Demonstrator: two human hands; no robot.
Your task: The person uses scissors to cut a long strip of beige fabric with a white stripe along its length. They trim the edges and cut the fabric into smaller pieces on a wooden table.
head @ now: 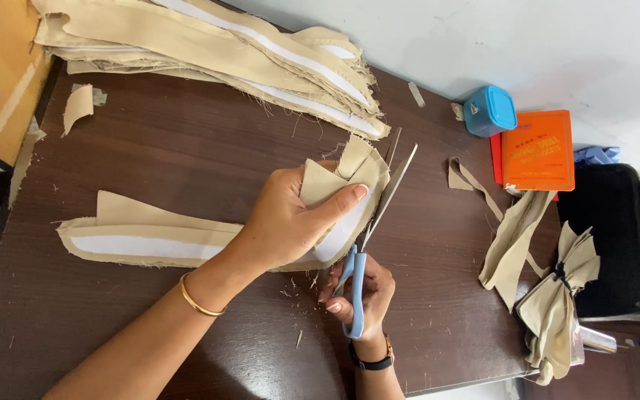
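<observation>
Lying across the middle of the dark brown worktop [150, 141]: a long tan fabric strip [157, 241] with a white band, its right end lifted. Left hand [290, 218] gripping that folded end, fingers [342, 200] clamped on the cloth. Right hand [361, 292] just below, fingers closed through the blue-handled scissors [372, 230], blades slightly apart at the fabric's edge. Stacked along the far edge: more tan strips [209, 44]. Off to the right: loose tan scraps [512, 237], a blue box [489, 110], an orange booklet [538, 150].

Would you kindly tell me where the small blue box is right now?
In the head view, the blue box sits at the table's far right edge, just left of the orange booklet.
</observation>
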